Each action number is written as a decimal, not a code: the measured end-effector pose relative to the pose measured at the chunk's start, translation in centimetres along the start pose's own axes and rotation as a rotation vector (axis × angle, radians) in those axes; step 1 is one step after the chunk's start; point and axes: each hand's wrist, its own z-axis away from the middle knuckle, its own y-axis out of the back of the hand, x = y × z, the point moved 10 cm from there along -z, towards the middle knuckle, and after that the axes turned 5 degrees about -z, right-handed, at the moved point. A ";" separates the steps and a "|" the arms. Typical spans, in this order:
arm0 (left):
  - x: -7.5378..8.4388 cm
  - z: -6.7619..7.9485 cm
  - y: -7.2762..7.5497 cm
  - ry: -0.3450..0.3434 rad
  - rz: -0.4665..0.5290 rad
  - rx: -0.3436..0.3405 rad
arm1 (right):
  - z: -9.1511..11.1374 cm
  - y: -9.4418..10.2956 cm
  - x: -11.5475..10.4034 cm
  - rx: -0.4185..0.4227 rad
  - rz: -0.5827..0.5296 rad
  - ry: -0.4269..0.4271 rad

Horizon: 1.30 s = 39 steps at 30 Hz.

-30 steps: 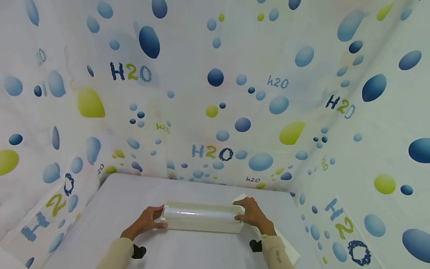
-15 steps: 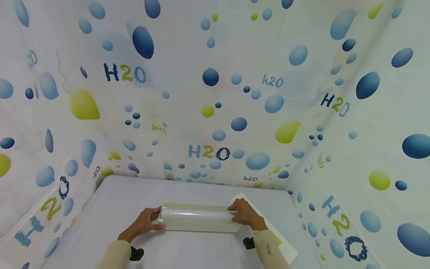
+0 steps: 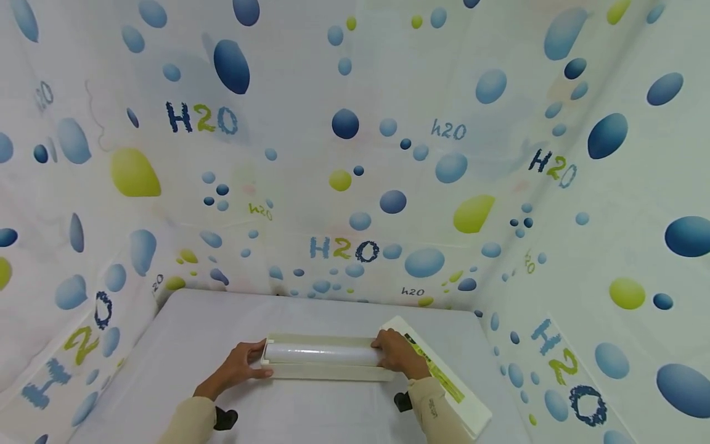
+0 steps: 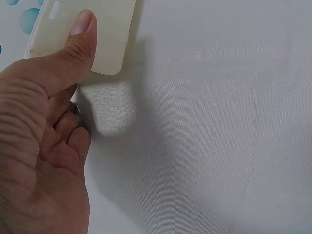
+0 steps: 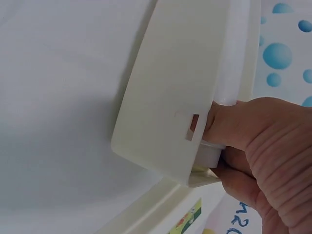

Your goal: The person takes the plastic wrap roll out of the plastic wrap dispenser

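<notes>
A cream plastic cling film dispenser lies lengthwise on the table, its top uncovered, with a shiny roll of cling film inside. My left hand holds its left end. The left wrist view shows that thumb flat on the dispenser's front wall; the contact of the other fingers is hidden. At the opposite end, my right hand reaches into the dispenser and grips the end of the roll. In the right wrist view, the thumb and fingers are around the roll's end, beside a small slot in the wall.
A long cream lid with a green label lies slanted on the table to the right, partly under my right forearm. White cloth covers the table. Behind and at both sides hang curtains with blue and green drops.
My right hand has moved left and inward, from the dispenser's right edge onto the roll's end. More of the lid and its green label shows. My left hand keeps its hold.
</notes>
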 end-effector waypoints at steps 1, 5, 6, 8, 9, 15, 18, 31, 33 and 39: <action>0.0 0.0 0.0 0.003 -0.003 0.000 | -0.1 0.1 -0.2 0.003 0.010 0.004; -0.2 -0.2 -0.1 0.015 0.005 0.003 | -0.2 0.4 -0.6 0.019 0.018 0.016; -0.3 -0.2 -0.1 0.019 0.007 0.000 | -0.2 0.4 -0.6 0.022 0.023 0.016; -0.3 -0.2 -0.2 0.028 0.024 -0.007 | -0.2 0.5 -0.7 0.026 0.025 0.008; -0.3 -0.2 -0.3 0.035 0.028 -0.012 | -0.2 0.5 -0.7 0.027 0.025 0.004; -0.1 0.0 -0.2 0.048 0.044 -0.010 | 0.1 0.9 -1.4 0.047 0.021 0.014; 0.0 0.0 -0.3 0.038 0.062 -0.010 | 0.2 0.7 -1.2 0.036 0.005 -0.009; 0.3 -0.2 -0.2 0.040 0.032 0.001 | -0.7 0.2 0.3 0.010 0.006 -0.098; 0.3 -0.1 -0.2 0.048 0.025 0.003 | -0.8 0.6 0.1 0.011 0.016 -0.091; 0.1 0.0 -0.1 0.055 0.010 0.003 | -0.9 1.6 -0.1 0.012 0.000 -0.095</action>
